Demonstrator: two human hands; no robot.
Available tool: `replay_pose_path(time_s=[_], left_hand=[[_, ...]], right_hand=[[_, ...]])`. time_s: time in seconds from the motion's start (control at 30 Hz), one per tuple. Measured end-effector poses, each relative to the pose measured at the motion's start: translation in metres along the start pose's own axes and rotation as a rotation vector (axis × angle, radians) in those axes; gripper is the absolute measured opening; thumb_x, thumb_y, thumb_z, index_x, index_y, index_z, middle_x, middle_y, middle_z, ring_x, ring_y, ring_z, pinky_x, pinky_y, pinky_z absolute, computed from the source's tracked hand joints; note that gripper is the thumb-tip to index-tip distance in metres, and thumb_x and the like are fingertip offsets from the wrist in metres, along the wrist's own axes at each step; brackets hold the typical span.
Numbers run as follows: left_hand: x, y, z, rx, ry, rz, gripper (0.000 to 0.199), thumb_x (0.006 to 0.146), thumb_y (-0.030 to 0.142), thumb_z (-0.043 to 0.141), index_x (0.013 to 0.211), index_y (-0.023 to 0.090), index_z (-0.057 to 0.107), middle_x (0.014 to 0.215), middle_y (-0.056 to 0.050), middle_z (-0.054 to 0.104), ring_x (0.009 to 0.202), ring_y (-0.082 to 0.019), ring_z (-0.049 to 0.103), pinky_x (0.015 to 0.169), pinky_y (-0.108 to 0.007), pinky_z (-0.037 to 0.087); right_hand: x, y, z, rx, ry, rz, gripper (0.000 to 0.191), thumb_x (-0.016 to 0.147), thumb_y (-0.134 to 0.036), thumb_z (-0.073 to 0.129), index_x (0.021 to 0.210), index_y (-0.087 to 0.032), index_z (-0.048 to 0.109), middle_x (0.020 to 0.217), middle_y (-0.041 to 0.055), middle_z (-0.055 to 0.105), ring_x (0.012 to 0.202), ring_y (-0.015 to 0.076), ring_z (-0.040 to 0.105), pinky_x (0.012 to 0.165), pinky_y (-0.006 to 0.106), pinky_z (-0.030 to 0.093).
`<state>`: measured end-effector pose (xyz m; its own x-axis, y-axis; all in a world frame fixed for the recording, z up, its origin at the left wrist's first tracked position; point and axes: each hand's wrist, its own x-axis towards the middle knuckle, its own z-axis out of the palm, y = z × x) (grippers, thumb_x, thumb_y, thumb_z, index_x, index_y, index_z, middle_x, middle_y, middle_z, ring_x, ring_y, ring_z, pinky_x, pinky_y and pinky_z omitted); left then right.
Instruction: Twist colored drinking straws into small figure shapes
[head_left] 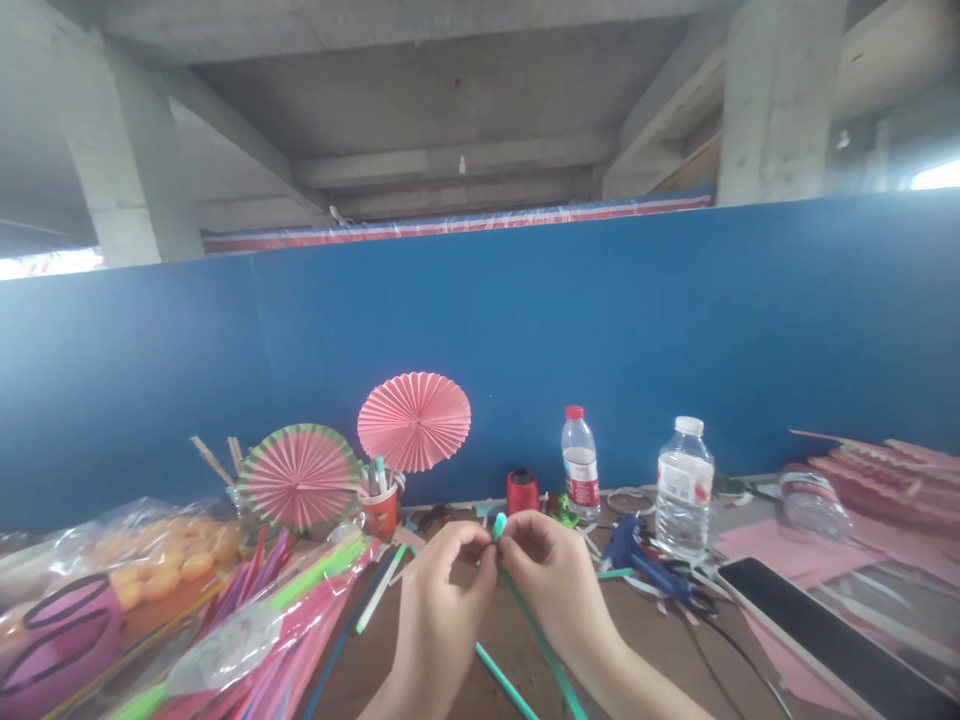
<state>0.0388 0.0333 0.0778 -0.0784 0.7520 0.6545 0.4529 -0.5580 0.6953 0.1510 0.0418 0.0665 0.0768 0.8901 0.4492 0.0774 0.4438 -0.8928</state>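
A teal pipe cleaner point(541, 640) has a small curled tip that sits between both hands and a long tail running down toward the near edge. My left hand point(448, 600) pinches the curled tip from the left, thumb and forefinger together. From the right, my right hand point(553, 580) pinches the same tip, its fingertips close to those of the left. Another teal stick point(506, 682) lies on the brown table point(465, 695) beneath the hands. The fingertips hide part of the curl.
Pink paper fans point(414, 422) stand behind an orange cup point(381, 512). Bagged pipe cleaners point(247, 635) lie left. A red spool point(523, 492), bottles point(684, 500), a blue glue gun point(649, 562) and a phone point(825, 635) are right. A blue partition point(510, 330) stands behind.
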Motion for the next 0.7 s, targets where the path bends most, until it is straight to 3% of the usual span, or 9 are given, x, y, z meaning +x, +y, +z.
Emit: replay_pose_path(time_s=[0.23,0.37,0.5,0.7], left_hand=[[0.0007,0.0020,-0.0044,0.051,-0.050,0.152,0.009,0.069,0.014,0.055,0.064,0.020,0.059,0.068,-0.002,0.062,0.067,-0.016,0.056,0.064,-0.023,0.041],[-0.0016,-0.0007,-0.0052,0.091,-0.110,0.164,0.008,0.072,0.015,0.053,0.067,0.019,0.057,0.068,-0.001,0.061,0.066,-0.014,0.055,0.063,-0.021,0.040],[-0.0019,0.0017,-0.0056,-0.042,-0.218,0.042,0.005,0.073,0.018,0.052,0.074,0.018,0.057,0.069,-0.001,0.060,0.066,-0.015,0.056,0.064,-0.023,0.042],[0.0036,0.0063,-0.0059,-0.291,-0.408,-0.198,0.018,0.078,0.025,0.047,0.083,0.016,0.062,0.071,-0.003,0.062,0.069,-0.017,0.056,0.065,-0.024,0.043]], right_hand=[[-0.0004,0.0014,0.0007,0.028,-0.008,-0.019,0.006,0.071,-0.018,0.050,0.067,-0.015,0.054,0.059,-0.0004,0.055,0.054,0.0119,0.051,0.050,0.021,0.040],[-0.0013,0.0001,-0.0003,-0.013,-0.004,-0.027,0.006,0.071,-0.016,0.047,0.067,-0.016,0.051,0.058,-0.0015,0.053,0.053,0.0112,0.048,0.051,0.021,0.039],[-0.0022,0.0009,-0.0015,-0.029,-0.003,-0.054,0.006,0.070,-0.014,0.044,0.067,-0.017,0.049,0.058,-0.0029,0.049,0.054,0.0107,0.046,0.052,0.020,0.038],[-0.0017,0.0014,-0.0032,0.039,0.032,-0.057,0.007,0.069,-0.013,0.042,0.066,-0.019,0.044,0.056,-0.0052,0.041,0.051,0.0089,0.041,0.048,0.018,0.038]])
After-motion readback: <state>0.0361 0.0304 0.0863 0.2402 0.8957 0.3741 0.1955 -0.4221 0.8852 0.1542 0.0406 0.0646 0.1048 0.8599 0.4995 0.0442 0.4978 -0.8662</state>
